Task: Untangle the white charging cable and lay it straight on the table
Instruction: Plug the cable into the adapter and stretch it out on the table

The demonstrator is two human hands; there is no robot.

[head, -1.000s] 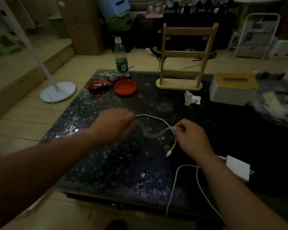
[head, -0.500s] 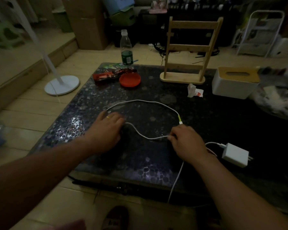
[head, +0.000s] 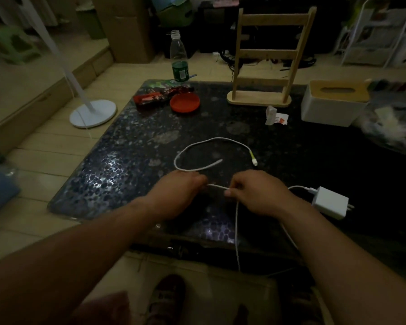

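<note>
The white charging cable lies in an open loop on the dark speckled table, its yellow-green plug end to the right of the loop. A short stretch of the cable is pulled taut between my two hands near the table's front edge. My left hand pinches it on the left, my right hand pinches it on the right. From my right hand one strand hangs down over the front edge, and another runs to the white charger brick.
At the back of the table stand a wooden rack, a white tissue box, a red dish, a red wrapper and a plastic bottle. A small packet lies mid-table. A fan base stands on the floor left.
Both hands moved closer together toward the front edge, and the stretch of cable between them has shortened and straightened. The loop has been left lying on the table beyond them.
</note>
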